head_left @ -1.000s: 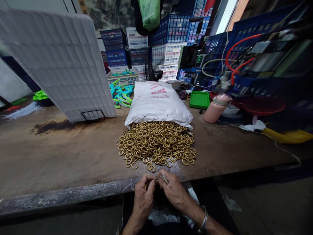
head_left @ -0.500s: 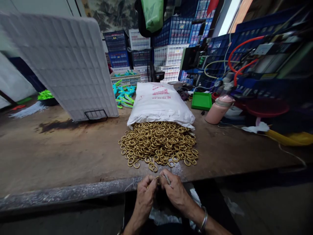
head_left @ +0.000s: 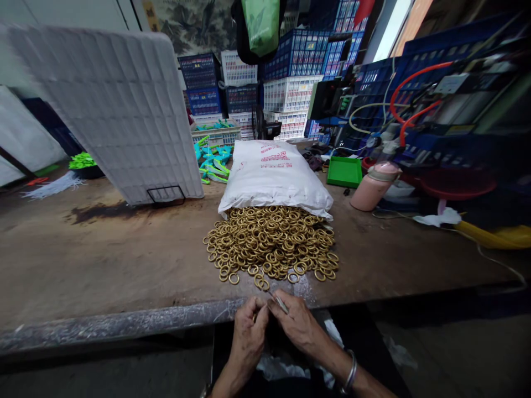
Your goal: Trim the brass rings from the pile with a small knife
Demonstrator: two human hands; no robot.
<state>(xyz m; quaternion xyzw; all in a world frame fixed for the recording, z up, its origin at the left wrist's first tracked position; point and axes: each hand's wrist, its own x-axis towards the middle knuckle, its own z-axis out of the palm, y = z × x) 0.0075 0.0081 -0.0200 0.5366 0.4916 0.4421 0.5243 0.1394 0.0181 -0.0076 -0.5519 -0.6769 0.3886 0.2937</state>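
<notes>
Head view: a wooden workbench (head_left: 99,254) spans the picture, brown and worn, its scuffed front edge (head_left: 124,327) pale with scratches; a dark stain (head_left: 97,212) spreads at the left.
Rings: a heap of brass-coloured rings (head_left: 271,243) lies mid-bench at the mouth of a white sack (head_left: 274,185), loose ones straying toward the front edge.
Left hand: the left hand (head_left: 249,327) is just beyond that edge, thumb and fingers drawn together; what sits between them is hidden, so I cannot tell what it grips.
Right hand: the right hand (head_left: 296,320) grips a slim metal tool (head_left: 282,304), fingertips close beside the left's; a silvery bracelet (head_left: 350,371) circles the wrist.
Bench, left: a pale ribbed panel (head_left: 116,116) stands tilted near a black wire frame (head_left: 166,194); beyond lie white strands (head_left: 56,185) and a dark bowl (head_left: 86,172) of green pieces.
Bench, right: a green tray (head_left: 344,172), a pink bottle (head_left: 373,187) leaning in the lens's stretch, a red dish (head_left: 456,183) and something yellow (head_left: 495,235).
Back of room: stacked blue crates (head_left: 201,72) and white crates (head_left: 292,93), teal-and-lime pieces (head_left: 215,166) before them, a landscape picture (head_left: 194,25) on the wall.
Upper right: orange-red hoses (head_left: 394,99) loop among dim equipment.
</notes>
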